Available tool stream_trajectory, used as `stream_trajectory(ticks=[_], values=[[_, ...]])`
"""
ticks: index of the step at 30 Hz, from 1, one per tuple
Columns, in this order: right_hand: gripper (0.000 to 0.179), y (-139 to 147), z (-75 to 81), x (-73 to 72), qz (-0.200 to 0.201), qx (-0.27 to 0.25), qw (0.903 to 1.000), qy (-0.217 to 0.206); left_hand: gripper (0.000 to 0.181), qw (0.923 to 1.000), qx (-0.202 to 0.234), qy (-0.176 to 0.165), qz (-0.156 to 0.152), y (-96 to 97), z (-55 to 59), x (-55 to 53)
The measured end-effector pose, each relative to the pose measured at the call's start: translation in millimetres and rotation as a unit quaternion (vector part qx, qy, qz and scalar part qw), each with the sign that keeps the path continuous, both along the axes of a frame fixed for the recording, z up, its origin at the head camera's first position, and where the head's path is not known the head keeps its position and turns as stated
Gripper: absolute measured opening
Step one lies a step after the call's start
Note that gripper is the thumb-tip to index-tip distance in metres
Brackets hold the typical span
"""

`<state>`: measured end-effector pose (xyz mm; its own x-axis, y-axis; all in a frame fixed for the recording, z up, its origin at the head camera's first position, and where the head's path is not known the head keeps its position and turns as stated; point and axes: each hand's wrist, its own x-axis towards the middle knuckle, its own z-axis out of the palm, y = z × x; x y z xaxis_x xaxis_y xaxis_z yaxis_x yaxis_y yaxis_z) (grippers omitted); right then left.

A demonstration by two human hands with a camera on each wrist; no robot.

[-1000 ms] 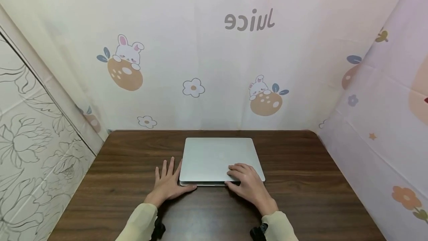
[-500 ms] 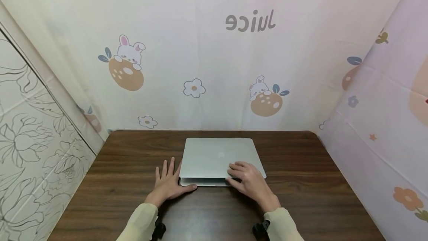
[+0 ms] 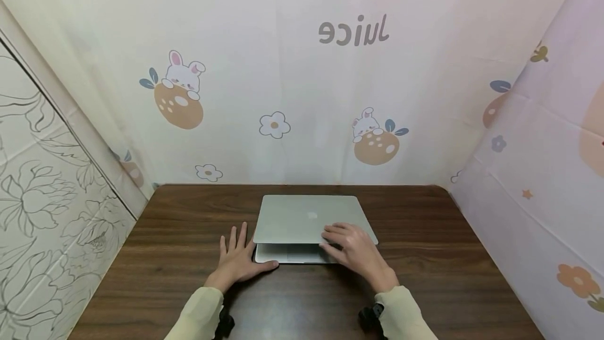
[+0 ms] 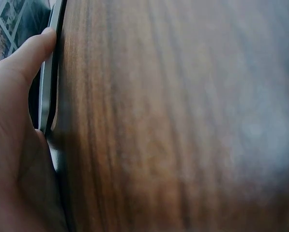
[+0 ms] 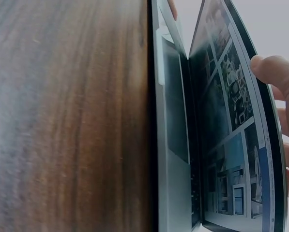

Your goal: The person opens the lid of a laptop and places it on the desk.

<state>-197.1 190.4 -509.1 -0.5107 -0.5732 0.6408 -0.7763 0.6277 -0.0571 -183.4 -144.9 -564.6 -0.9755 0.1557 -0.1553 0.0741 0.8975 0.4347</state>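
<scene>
Nearest, two pale yellow sleeves (image 3: 198,312) come in over the wooden table (image 3: 155,272), each with a small black device (image 3: 225,325) at the wrist. The left hand (image 3: 236,264) lies on the surface with its fingers spread, just left of the laptop (image 3: 302,230), its thumb touching the laptop's near edge beside the left corner. The right hand (image 3: 356,251) pinches the near edge of the lid (image 3: 294,224), right of its middle: the thumb is on the screen side, the other fingers on the outer face. The silver laptop sits about midway between the table's left and right edges, toward the far edge, its base flat and its lid tilted up a little. Between them show the touchpad (image 5: 175,106) and part of the dark keyboard (image 5: 195,188), and the screen (image 5: 231,96) is lit with a grid of pictures. Beyond the table's far edge hangs a pale curtain (image 3: 302,77) printed with rabbits on orange fruits (image 3: 179,104), outlined flowers (image 3: 274,125) and the word "Juice" (image 3: 356,31) in mirrored grey letters; past the left edge is a white panel (image 3: 33,224) with line-drawn flowers
</scene>
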Motion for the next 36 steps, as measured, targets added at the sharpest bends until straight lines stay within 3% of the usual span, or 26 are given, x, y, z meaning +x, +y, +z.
stream_trajectory(ticks=[13,25,36], values=[[0.024,-1,12.4,-6.8,0.005,0.001,1.0,-0.003,0.115,0.9999,-0.009,-0.012,0.0,0.9,8.8,2.9],[0.021,0,23.2,-16.8,0.018,-0.015,0.9996,0.018,0.119,1.0,0.006,0.004,-0.006,1.1,4.5,2.1],[0.017,-1,30.1,-20.1,0.049,-0.053,0.9972,-0.02,0.119,0.9998,-0.019,-0.002,-0.005,1.7,2.3,-0.4]])
